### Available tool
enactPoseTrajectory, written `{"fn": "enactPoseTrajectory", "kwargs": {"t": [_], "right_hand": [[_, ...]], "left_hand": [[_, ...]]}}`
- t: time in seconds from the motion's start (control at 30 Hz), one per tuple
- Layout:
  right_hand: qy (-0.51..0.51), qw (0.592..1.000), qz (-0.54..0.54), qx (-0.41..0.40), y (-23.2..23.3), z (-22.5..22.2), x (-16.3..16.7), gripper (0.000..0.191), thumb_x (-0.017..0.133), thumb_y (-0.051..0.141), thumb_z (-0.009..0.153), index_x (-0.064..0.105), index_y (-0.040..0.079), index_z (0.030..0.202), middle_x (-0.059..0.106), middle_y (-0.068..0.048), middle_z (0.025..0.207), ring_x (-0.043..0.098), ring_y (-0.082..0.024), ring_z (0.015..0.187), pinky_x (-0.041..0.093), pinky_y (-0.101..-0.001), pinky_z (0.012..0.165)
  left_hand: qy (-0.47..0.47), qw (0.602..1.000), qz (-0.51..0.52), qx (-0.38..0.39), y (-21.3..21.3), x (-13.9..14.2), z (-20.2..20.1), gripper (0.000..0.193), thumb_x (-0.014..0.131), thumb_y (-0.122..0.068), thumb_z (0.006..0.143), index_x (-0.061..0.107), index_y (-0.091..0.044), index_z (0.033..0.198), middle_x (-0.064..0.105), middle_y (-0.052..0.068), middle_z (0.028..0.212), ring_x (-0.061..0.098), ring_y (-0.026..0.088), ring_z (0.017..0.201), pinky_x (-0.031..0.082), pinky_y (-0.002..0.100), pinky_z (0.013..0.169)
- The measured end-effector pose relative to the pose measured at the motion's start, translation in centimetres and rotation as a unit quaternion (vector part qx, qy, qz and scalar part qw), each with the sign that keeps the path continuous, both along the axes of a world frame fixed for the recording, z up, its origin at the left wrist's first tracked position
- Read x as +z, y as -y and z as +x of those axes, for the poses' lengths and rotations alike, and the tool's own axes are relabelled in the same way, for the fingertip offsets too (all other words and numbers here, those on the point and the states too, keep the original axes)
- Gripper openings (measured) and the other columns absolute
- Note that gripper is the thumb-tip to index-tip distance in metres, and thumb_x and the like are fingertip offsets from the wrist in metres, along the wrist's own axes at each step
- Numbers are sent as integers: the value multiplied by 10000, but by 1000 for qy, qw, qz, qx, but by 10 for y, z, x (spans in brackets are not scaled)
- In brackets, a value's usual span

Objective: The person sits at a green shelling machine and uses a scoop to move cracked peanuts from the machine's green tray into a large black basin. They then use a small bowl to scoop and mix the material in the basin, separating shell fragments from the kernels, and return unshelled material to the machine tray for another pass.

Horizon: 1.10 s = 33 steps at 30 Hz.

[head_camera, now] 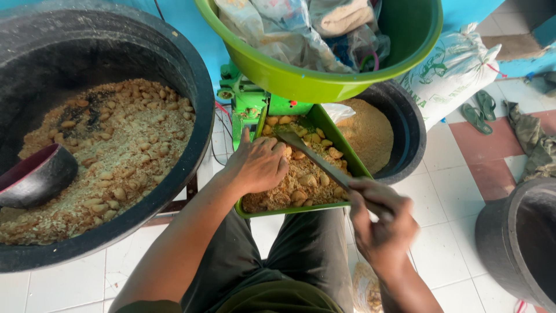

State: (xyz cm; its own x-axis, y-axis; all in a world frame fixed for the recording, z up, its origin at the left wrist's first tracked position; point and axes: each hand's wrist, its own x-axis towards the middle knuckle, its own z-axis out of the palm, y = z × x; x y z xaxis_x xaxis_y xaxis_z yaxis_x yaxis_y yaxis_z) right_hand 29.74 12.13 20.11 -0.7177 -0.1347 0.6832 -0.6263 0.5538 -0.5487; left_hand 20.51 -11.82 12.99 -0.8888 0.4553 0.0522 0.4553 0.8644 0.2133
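Two hands worked over the green tray [354,164] of crumbs and peanuts [301,179], apart from each other. I saw the left hand [258,165] lying flat and spread on the mix, holding nothing. The right hand [382,223] was clamped on a long knife [315,156], its blade reaching past the left hand's fingers. Beyond the right hand lay a white sack [452,72] with green print. Above both hands sat a green basin [324,81] holding clear plastic bags [289,29].
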Motion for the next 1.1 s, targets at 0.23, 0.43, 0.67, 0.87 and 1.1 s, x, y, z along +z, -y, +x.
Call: {"fn": "enactPoseTrajectory", "kwargs": {"t": [0.23, 0.43, 0.67, 0.87, 1.1], "right_hand": [[2, 999, 34, -20, -5, -8, -8, 281, 706, -5, 978, 452, -8, 1099, 749, -206, 1099, 772, -192, 837, 610, -281, 714], [15, 999, 33, -6, 1, -13, -12, 300, 714, 32, 989, 450, -28, 1116, 737, -198, 1161, 769, -189, 891, 617, -273, 724], [17, 999, 11, -28, -4, -16, -35, 259, 717, 44, 1005, 478, 3, 1096, 739, -165, 1177, 777, -208, 893, 623, -285, 764], [68, 997, -28, 36, 4, -22, -37, 236, 676, -3, 998, 492, -42, 1142, 702, -252, 1257, 762, -261, 1018, 639, -301, 827], [31, 999, 25, -10, -8, -8, -16, 261, 712, 25, 996, 476, -3, 1105, 738, -189, 1181, 783, -225, 981, 651, -286, 814]], "left_hand": [[22, 1000, -3, 2, -1, 3, -1, 428, 389, -337, 995, 597, -17, 1189, 664, 191, 1131, 656, 361, 1111, 224, 775, 1078], [13, 1000, -11, -2, -1, 5, 0, 427, 393, -336, 998, 605, -25, 1200, 658, 211, 1170, 658, 362, 1123, 230, 779, 1085], [-13, 1000, 11, -5, 0, 2, 0, 433, 428, -329, 977, 605, -19, 1223, 669, 202, 1178, 660, 372, 1125, 269, 777, 1051], [18, 1000, -3, 5, 0, 1, 1, 453, 421, -341, 982, 594, -35, 1267, 673, 193, 1166, 665, 357, 1126, 262, 761, 1089], [36, 999, 0, -2, 0, 6, 1, 444, 405, -343, 998, 574, -45, 1281, 656, 207, 1177, 640, 382, 1148, 240, 769, 1087]]}}
